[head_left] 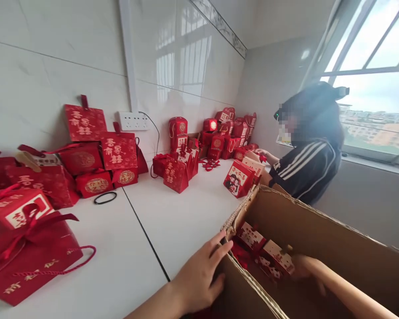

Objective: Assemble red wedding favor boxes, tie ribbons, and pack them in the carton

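A deep cardboard box (319,208) stands at the lower right. My left hand (202,270) grips its near-left wall, fingertips over the rim and thumb lower on the outside. Inside, red and cream gift boxes (251,237) lie near the left end. My right hand (307,268) reaches into the cardboard box, beside the right end of a cream-topped gift box (279,256). Motion blurs that hand, and its fingers are partly hidden, so I cannot tell whether it holds the gift box.
Red gift boxes (96,185) are stacked along the wall on the white table (146,217). A large red box with a ribbon (36,252) sits at the front left, near a black loop (105,198). Another person (309,155) works at the far right, by the window.
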A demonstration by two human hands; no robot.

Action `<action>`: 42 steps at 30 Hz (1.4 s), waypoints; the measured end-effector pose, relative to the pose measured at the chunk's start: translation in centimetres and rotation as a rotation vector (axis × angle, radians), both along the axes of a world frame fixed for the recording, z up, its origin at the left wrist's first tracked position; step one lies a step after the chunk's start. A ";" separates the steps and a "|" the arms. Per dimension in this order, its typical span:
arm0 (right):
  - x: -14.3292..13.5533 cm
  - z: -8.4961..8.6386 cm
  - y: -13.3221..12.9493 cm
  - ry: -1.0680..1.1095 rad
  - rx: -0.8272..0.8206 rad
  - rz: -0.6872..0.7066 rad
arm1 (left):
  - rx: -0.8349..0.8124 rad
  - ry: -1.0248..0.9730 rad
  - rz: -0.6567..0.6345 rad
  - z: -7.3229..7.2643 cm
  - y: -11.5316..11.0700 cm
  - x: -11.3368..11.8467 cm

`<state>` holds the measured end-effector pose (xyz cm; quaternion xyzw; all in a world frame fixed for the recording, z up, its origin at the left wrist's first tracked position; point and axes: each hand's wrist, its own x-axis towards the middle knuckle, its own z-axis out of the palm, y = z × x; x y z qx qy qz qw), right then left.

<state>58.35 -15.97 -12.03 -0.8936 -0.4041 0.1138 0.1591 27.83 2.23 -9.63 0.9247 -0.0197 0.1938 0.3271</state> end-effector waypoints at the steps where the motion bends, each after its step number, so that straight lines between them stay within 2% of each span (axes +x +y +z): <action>1: 0.1 1.3 0.8 -0.005 0.015 0.035 | -0.002 -0.012 -0.006 -0.4 0.1 0.1; 4: -0.4 6.2 4.5 -0.010 -0.002 0.120 | 0.017 -0.066 -0.049 -1.8 0.6 0.8; 6: -2.2 10.1 8.8 0.007 -0.014 0.206 | 0.042 -0.082 -0.064 -2.7 0.9 1.3; 7: -3.6 11.9 11.6 0.079 -0.079 0.290 | 0.052 -0.078 -0.062 -3.0 1.0 1.5; 8: -5.3 13.6 14.7 0.086 -0.047 0.355 | 0.060 -0.069 -0.054 -3.3 1.1 1.7; 10: -9.0 15.8 21.3 -0.160 0.270 0.440 | 0.079 -0.049 -0.035 -3.6 1.2 2.1; 12: -12.0 16.3 27.3 -0.244 0.413 0.431 | 0.107 -0.036 -0.025 -3.8 1.1 2.3; 14: -13.7 15.5 31.7 -0.249 0.460 0.415 | 0.135 -0.034 -0.020 -4.0 1.0 2.4; 17: -14.2 13.7 34.6 -0.201 0.462 0.407 | 0.139 -0.020 -0.030 -3.9 0.8 2.2; 19: -13.8 13.0 34.3 -0.171 0.477 0.434 | 0.093 -0.045 -0.009 -3.0 0.6 1.7; 21: -13.3 13.1 32.7 -0.148 0.516 0.486 | 0.029 -0.198 0.060 -1.0 0.4 0.7; 23: -13.1 13.8 29.9 -0.125 0.557 0.551 | 0.013 -0.495 0.155 2.4 0.7 -0.7; 25: -13.4 14.7 26.4 -0.099 0.583 0.623 | 0.082 -0.811 0.264 6.5 1.7 -2.5; 27: -14.3 15.6 22.9 -0.034 0.614 0.770 | 0.014 -0.904 0.425 10.3 3.6 -4.2; 29: -15.8 16.0 19.9 0.061 0.618 0.948 | -0.129 -0.732 0.511 12.5 5.9 -5.3; 31: -17.4 15.7 17.9 0.122 0.577 1.085 | -0.293 -0.382 0.406 12.8 7.8 -5.8; 33: -18.8 14.8 16.9 0.083 0.573 1.115 | -0.410 -0.106 0.237 11.6 9.0 -5.8; 34: -19.3 14.3 16.6 0.041 0.603 1.096 | -0.452 -0.001 0.158 10.8 9.3 -5.7; 36: -19.8 13.2 16.3 -0.042 0.674 0.967 | -0.472 0.116 0.070 9.5 9.3 -5.6; 38: -19.8 12.6 15.9 -0.039 0.663 0.776 | -0.423 0.126 0.086 9.0 9.0 -5.6; 40: -19.7 12.5 15.2 0.072 0.604 0.602 | -0.334 0.078 0.167 9.1 8.8 -5.8; 42: -19.8 12.6 14.5 0.197 0.594 0.505 | -0.229 0.038 0.275 9.6 8.6 -5.8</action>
